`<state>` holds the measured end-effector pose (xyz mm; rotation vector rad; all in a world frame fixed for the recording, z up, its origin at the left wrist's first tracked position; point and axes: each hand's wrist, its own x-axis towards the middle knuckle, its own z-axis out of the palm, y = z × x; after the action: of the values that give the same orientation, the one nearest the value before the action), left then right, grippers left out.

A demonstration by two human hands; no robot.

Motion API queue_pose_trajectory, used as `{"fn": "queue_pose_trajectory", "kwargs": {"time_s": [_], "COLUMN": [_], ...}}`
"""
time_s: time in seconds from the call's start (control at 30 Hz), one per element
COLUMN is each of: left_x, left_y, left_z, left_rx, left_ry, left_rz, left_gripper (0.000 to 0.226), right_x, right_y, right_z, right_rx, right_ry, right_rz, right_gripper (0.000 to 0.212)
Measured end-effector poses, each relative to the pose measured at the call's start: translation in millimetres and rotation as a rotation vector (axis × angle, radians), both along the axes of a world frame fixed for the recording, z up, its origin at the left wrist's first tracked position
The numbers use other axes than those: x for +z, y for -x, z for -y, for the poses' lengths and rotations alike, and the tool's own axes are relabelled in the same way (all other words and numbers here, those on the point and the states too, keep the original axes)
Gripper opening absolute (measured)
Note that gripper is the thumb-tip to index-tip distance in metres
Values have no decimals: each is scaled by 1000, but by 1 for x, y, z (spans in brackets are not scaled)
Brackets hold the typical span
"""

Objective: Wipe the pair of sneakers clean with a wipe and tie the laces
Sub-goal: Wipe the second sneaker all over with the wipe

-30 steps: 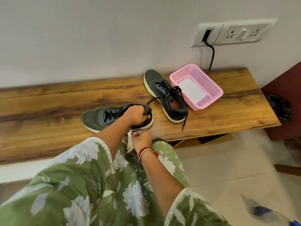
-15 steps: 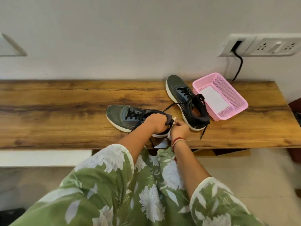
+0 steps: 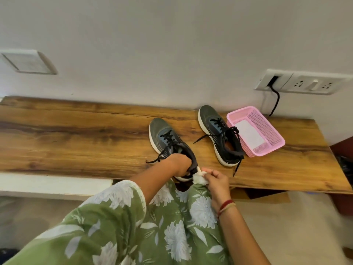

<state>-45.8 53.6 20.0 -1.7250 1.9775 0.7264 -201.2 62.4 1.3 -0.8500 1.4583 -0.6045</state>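
I cannot read any words or numbers here: none on the near sneaker (image 3: 166, 138), the far sneaker (image 3: 219, 134), the pink basket (image 3: 266, 124) or the wall plug plate (image 3: 313, 85).

Near sneaker (image 3: 165, 139), dark grey with a white sole, sits at frame centre on the counter (image 3: 76, 140), toe up-frame, heel at the front edge, black laces (image 3: 162, 152) loose. A crumpled white wipe (image 3: 198, 179) touches its heel. Far sneaker (image 3: 219, 134), alike, stands upright right of centre, lace ends trailing

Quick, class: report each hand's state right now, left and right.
Left hand: closed round the near sneaker at its heel.
Right hand: pinching the white wipe beside that heel.
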Motion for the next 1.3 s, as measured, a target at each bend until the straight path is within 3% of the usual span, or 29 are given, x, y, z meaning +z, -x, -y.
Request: {"fn": "queue_pose_trajectory", "kwargs": {"time_s": [0.1,0.27,0.5,0.73,0.93,1.0,1.1,1.2,1.3], "left_x": [2,4,11,2,-15,-22,-31,-34,-37], "left_y": [-10,-17,-6,-1,-10,-13,-15,-18,-21], "left_z": [-18,-41,-67,-76,-75,-72,-69,-66,-62], "left_rx": [-71,-53,233,594,767,746,739,807,868], "left_ry": [32,140,277,369,459,459,459,475,492], "left_rz": [92,158,220,102,-68,-67,-84,-109,-127], "left_gripper": [29,30,45,53,49,51,47,50,51], "right_x": [5,22,41,49,49,48,40,28,21], "right_y": [0,13,37,46,57,56,52,42,27], "right_z": [-15,-20,-53,-58,3,33,76,102,108], "right_rx": [-63,-297,-394,-431,-233,-4,527,907,881], "right_ry": [84,-87,-222,-267,-158,77,415,356,302], "right_rz": [39,316,568,656,299,-3,-507,-831,-920], "right_gripper": [21,20,23,22,24,30,59,73,62]}}
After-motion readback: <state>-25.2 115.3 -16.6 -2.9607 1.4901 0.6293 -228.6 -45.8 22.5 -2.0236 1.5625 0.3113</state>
